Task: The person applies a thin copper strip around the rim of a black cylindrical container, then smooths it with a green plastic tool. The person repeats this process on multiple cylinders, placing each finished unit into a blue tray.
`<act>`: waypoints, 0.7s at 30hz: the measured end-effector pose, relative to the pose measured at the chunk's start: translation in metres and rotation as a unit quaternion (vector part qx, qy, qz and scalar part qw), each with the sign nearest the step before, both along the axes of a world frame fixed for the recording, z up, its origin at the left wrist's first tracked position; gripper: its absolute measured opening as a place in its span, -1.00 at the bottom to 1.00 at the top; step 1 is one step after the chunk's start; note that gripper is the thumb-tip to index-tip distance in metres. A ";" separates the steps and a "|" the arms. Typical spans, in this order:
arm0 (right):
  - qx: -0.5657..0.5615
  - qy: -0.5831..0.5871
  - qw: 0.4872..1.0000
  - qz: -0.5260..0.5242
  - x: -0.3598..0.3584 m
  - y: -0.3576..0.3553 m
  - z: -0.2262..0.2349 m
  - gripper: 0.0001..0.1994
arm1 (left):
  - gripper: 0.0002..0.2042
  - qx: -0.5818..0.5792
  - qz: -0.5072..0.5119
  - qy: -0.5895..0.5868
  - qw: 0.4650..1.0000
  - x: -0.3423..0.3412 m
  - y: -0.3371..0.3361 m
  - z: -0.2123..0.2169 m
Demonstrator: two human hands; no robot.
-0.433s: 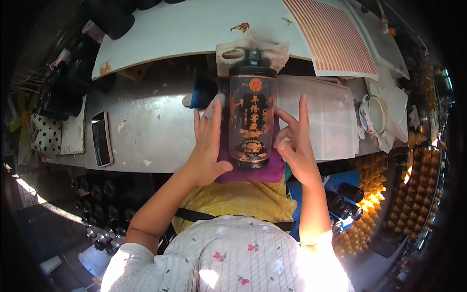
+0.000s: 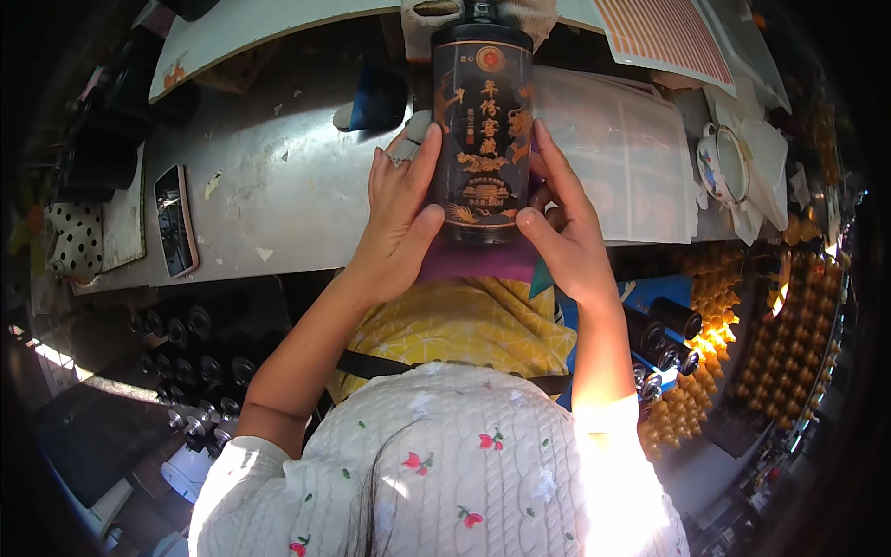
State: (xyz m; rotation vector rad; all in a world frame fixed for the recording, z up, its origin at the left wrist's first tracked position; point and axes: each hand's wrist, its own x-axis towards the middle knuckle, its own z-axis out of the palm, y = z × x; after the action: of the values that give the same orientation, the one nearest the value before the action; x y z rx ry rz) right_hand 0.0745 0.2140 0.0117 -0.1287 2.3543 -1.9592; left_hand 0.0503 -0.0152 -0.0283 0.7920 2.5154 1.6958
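Note:
A black bottle (image 2: 484,139) with gold and orange decoration lies in front of me, its neck pointing away and its printed side up. My left hand (image 2: 401,218) is against the bottle's left side, fingers extended along it and thumb near its base. On the opposite side, my right hand (image 2: 568,218) has its fingers around the edge and its thumb by the lower corner. The bottle is held between the two hands. Beneath its base shows purple cloth (image 2: 464,263); its neck end is at a whitish cloth (image 2: 529,20). The bottle's underside is hidden.
A phone (image 2: 175,221) lies on the metal table (image 2: 278,195) to the left, with a dark blue cup-like object (image 2: 379,97) nearer the middle. Translucent sheets (image 2: 617,158) and a patterned mug (image 2: 723,162) are at right. Several black bottles (image 2: 676,318) stand low at right.
My right fingers, raised and apart before, now lie along the bottle's side. My left thumb has come up beside its base. The whole view has shifted, with the table higher in the picture.

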 end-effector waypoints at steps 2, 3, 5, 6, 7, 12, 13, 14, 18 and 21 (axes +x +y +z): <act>0.010 0.015 1.000 0.005 0.000 0.001 -0.004 -0.16 | -0.34 -0.003 -0.001 0.005 1.000 -0.001 -0.001 0.001; 0.011 0.021 1.000 0.007 -0.001 0.001 -0.005 -0.16 | -0.33 -0.006 -0.004 0.004 1.000 -0.002 -0.002 0.003; 0.002 0.024 1.000 0.009 -0.002 0.002 -0.004 -0.18 | -0.32 0.000 -0.008 -0.007 1.000 -0.002 -0.001 0.004; -0.021 0.010 1.000 0.004 -0.002 0.002 -0.004 -0.19 | -0.31 0.007 -0.009 -0.014 1.000 -0.001 -0.002 0.003; -0.044 -0.004 0.999 -0.001 -0.001 0.003 -0.006 -0.20 | -0.31 0.015 -0.010 -0.023 1.000 -0.001 -0.002 0.000; -0.034 -0.001 0.999 -0.004 -0.001 -0.001 -0.003 -0.25 | -0.28 0.009 -0.010 -0.053 0.999 -0.002 0.000 0.005; -0.036 0.000 0.999 -0.010 -0.001 0.000 -0.004 -0.26 | -0.28 0.006 -0.008 -0.053 0.999 -0.002 -0.001 0.005; -0.039 0.001 0.999 -0.015 -0.002 0.002 -0.004 -0.27 | -0.28 0.003 -0.007 -0.053 0.999 -0.003 -0.002 0.004; -0.374 -0.086 0.888 -0.252 -0.010 0.038 -0.012 -0.55 | -0.27 0.014 -0.010 -0.026 1.000 -0.009 0.000 0.016; -0.433 -0.092 0.821 -0.362 -0.017 0.074 -0.013 -0.65 | -0.26 0.016 -0.021 -0.024 0.999 -0.013 0.005 0.013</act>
State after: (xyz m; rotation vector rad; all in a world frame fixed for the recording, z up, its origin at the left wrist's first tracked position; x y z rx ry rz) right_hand 0.0578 0.2878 -0.0017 0.9928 1.2685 -3.0357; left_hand 0.0372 -0.0097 -0.0148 0.7909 2.4274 1.7253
